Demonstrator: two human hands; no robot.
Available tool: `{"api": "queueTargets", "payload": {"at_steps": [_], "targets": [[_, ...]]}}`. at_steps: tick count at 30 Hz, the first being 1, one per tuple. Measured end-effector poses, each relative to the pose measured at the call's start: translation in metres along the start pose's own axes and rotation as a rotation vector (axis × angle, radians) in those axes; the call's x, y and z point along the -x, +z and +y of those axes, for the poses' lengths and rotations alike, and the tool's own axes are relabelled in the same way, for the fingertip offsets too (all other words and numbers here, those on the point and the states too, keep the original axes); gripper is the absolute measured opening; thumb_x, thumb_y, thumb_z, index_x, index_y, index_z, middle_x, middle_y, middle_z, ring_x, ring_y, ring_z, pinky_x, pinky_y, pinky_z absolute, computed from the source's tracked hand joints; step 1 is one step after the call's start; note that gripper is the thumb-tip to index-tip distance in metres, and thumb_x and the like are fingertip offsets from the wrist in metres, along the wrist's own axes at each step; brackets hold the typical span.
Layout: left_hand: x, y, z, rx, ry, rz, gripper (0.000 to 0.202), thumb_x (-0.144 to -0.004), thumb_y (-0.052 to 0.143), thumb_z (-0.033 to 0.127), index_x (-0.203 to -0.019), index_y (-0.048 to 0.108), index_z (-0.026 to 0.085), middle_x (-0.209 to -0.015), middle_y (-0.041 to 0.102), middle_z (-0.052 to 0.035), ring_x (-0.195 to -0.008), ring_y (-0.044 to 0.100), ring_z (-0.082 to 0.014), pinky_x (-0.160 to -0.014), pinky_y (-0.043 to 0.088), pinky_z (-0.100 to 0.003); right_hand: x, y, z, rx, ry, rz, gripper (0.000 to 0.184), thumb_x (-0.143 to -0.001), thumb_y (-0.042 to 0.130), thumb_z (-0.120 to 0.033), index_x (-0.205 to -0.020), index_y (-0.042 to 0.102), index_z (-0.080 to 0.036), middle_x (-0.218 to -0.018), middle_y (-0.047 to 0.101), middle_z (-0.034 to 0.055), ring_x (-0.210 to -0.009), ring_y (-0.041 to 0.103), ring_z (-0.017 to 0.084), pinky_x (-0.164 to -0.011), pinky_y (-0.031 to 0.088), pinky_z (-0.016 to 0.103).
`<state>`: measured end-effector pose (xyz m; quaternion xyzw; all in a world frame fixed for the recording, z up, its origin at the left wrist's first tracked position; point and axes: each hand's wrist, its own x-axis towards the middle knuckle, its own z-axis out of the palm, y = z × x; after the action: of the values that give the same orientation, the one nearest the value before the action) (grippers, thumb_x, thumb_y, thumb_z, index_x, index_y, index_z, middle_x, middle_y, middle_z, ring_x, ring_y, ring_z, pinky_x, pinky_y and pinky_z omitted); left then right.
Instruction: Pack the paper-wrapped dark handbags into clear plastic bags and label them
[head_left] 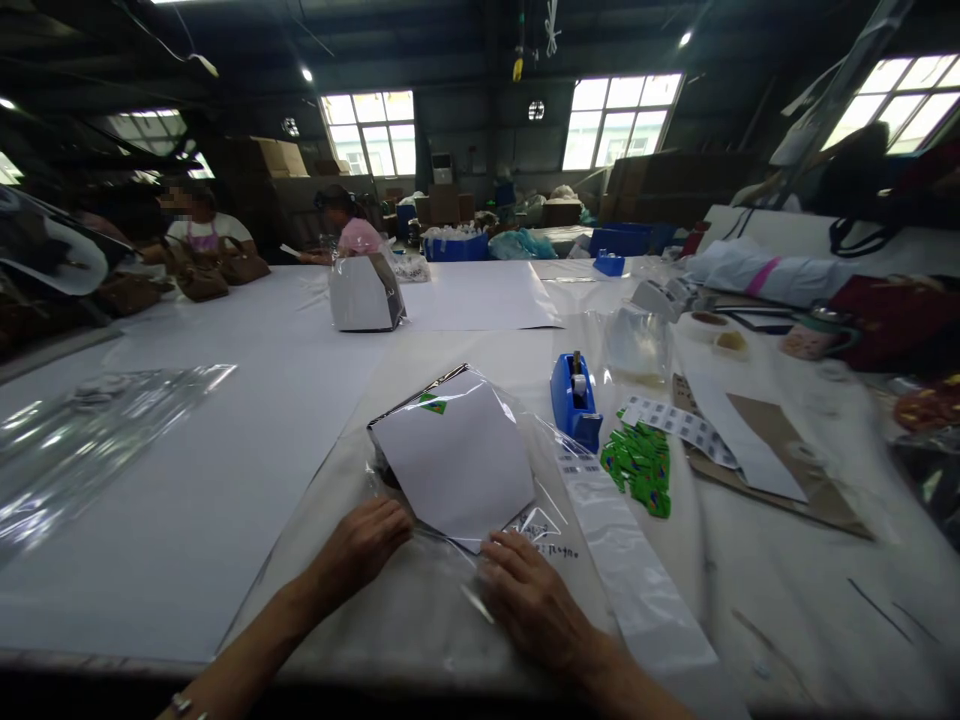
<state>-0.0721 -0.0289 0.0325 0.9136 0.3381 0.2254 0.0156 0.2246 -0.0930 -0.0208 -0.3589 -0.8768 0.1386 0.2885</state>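
Note:
A white paper-wrapped item (457, 455) with a small green sticker lies inside a clear plastic bag (547, 470) on the white table, right in front of me. My left hand (364, 545) rests at the bag's near left corner, fingers curled against the plastic. Flat on the bag's open near end lies my right hand (529, 590), its fingers stretched out over the film next to a printed label.
A blue tape dispenser (574, 398) stands just right of the bag, with green tags (641, 465) and barcode label strips (679, 422) beside it. Another bagged white item (365, 292) stands farther back. Clear bags (82, 440) lie at left. Two people sit at the far left.

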Motion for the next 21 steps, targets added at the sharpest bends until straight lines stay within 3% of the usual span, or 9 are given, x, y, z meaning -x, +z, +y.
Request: {"api": "queueTargets", "payload": {"at_steps": [2,4,8,12,15,19,21], "targets": [[-0.003,-0.002,-0.006,0.09,-0.072,-0.053,0.009,-0.092,0.058,0.024,-0.084,0.058,0.02,-0.08,0.064,-0.0006,-0.075,0.059,-0.0151,-0.068,0.049,-0.027,-0.002,0.0,0.004,-0.063,0.008,0.097,0.027,-0.095,0.043,-0.013,-0.115,0.06,-0.021,-0.116,0.069,0.0089,-0.115,0.06,0.023,-0.105,0.048,0.043],[-0.005,-0.005,-0.011,0.166,-0.124,-0.096,0.016,-0.086,0.068,0.03,-0.097,0.06,0.021,-0.092,0.067,-0.0007,-0.084,0.063,-0.0161,-0.075,0.052,-0.027,-0.006,-0.002,0.008,-0.117,0.062,0.141,0.024,-0.098,0.041,-0.015,-0.11,0.061,-0.022,-0.102,0.071,0.0068,-0.099,0.065,0.02,-0.093,0.054,0.036],[-0.006,-0.009,-0.014,0.266,-0.187,-0.083,0.007,-0.094,0.056,0.026,-0.095,0.062,0.022,-0.096,0.065,-0.0009,-0.089,0.064,-0.0132,-0.079,0.051,-0.024,-0.007,-0.004,0.01,-0.133,0.058,0.143,0.026,-0.099,0.04,-0.017,-0.11,0.062,-0.023,-0.097,0.072,0.0051,-0.094,0.066,0.019,-0.092,0.053,0.034],[0.002,-0.01,-0.009,0.156,-0.081,0.045,0.012,-0.096,0.052,0.021,-0.086,0.058,0.02,-0.088,0.063,-0.0004,-0.083,0.06,-0.0118,-0.076,0.047,-0.022,-0.004,-0.003,0.005,-0.119,0.05,0.142,0.023,-0.099,0.043,-0.019,-0.113,0.061,-0.024,-0.1,0.072,0.004,-0.095,0.066,0.019,-0.103,0.047,0.039],[0.009,-0.012,-0.001,0.033,-0.026,0.052,0.014,-0.096,0.052,0.017,-0.082,0.053,0.02,-0.083,0.061,0.0006,-0.076,0.055,-0.0124,-0.072,0.044,-0.025,-0.006,-0.005,-0.002,-0.088,0.068,0.142,0.023,-0.096,0.053,-0.024,-0.118,0.059,-0.023,-0.102,0.072,0.0056,-0.094,0.066,0.021,-0.101,0.049,0.04],[0.012,-0.009,0.002,-0.105,0.078,0.054,0.019,-0.097,0.039,0.007,-0.087,0.05,0.019,-0.09,0.063,-0.0007,-0.086,0.056,-0.0142,-0.093,0.042,-0.034,-0.008,-0.008,-0.006,-0.134,0.025,0.151,0.018,-0.096,0.05,-0.02,-0.107,0.065,-0.023,-0.098,0.072,0.0053,-0.092,0.065,0.018,-0.089,0.052,0.032],[0.009,-0.003,-0.002,-0.129,0.099,0.08,0.022,-0.097,0.036,0.006,-0.085,0.048,0.02,-0.081,0.059,0.0008,-0.078,0.054,-0.0135,-0.089,0.043,-0.033,-0.007,-0.007,-0.005,-0.145,-0.007,0.179,0.02,-0.096,0.049,-0.018,-0.105,0.066,-0.023,-0.099,0.073,0.0055,-0.093,0.065,0.019,-0.089,0.052,0.032]]}}
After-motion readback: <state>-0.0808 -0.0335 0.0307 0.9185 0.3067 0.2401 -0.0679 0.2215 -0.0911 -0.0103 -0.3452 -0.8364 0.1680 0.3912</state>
